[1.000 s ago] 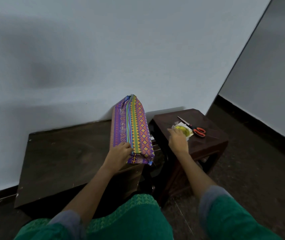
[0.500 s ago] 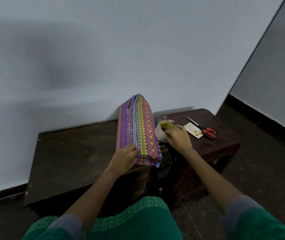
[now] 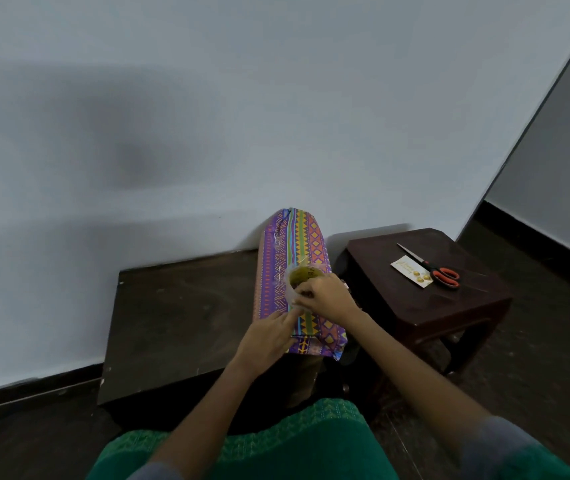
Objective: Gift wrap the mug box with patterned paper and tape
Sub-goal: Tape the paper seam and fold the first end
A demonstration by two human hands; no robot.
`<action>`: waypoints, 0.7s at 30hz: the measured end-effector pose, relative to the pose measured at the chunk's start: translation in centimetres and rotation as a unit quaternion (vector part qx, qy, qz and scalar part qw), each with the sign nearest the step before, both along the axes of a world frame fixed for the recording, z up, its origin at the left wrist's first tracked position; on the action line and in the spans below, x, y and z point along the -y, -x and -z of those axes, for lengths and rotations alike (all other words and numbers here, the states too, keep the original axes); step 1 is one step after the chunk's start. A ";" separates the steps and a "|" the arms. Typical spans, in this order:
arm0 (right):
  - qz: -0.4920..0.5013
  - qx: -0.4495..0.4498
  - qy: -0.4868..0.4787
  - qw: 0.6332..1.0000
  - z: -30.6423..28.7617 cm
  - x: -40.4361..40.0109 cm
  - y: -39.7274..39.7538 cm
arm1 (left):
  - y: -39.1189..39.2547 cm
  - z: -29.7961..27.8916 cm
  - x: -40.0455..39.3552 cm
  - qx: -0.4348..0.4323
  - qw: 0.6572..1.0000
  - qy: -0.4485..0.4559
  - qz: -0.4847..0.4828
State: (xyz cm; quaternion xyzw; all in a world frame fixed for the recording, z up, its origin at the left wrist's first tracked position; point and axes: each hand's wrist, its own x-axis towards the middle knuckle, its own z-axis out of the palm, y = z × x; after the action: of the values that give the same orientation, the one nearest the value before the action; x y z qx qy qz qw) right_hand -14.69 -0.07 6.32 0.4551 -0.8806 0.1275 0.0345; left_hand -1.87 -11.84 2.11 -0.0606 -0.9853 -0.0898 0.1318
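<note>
A long box wrapped in bright patterned paper (image 3: 306, 245) lies on the right edge of a low dark table (image 3: 179, 313), its far end against the wall. My right hand (image 3: 328, 297) holds a roll of clear tape (image 3: 299, 277) with a yellowish core above the box's middle. My left hand (image 3: 269, 336) rests on the near part of the box, its fingertips pinching at the tape's loose end just under the roll. The near end of the paper hangs open past the box.
A dark wooden stool (image 3: 425, 299) stands to the right of the table. On it lie orange-handled scissors (image 3: 436, 270) and a small white card with gold dots (image 3: 411, 270). A pale wall rises right behind the table. My green-clad knees fill the bottom.
My right hand picked the tape roll off the stool and carried it left over the box. My left hand shifted from pressing the paper to meeting the roll.
</note>
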 end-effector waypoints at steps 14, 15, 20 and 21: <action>0.200 0.270 0.122 0.934 -0.5 -1.7 4.3 | -0.8 -0.3 0.2 0.031 0.998 0.022 -0.047; 0.201 0.333 0.146 0.910 -0.5 -1.7 4.5 | -0.8 -0.6 0.2 0.034 0.998 0.021 -0.044; 0.171 0.488 0.240 0.822 -1.1 -1.9 5.0 | -0.8 -0.6 0.1 0.040 0.997 0.034 -0.050; 0.173 0.490 0.238 0.821 -1.1 -1.9 5.2 | -0.8 -0.6 0.1 0.042 0.997 0.033 -0.051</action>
State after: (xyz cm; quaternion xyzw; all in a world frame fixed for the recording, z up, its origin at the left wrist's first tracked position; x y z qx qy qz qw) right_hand -19.86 1.85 7.42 0.1503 -0.7883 0.5308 -0.2726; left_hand -1.10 -11.93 2.67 -0.0104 -0.9942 -0.0530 0.0927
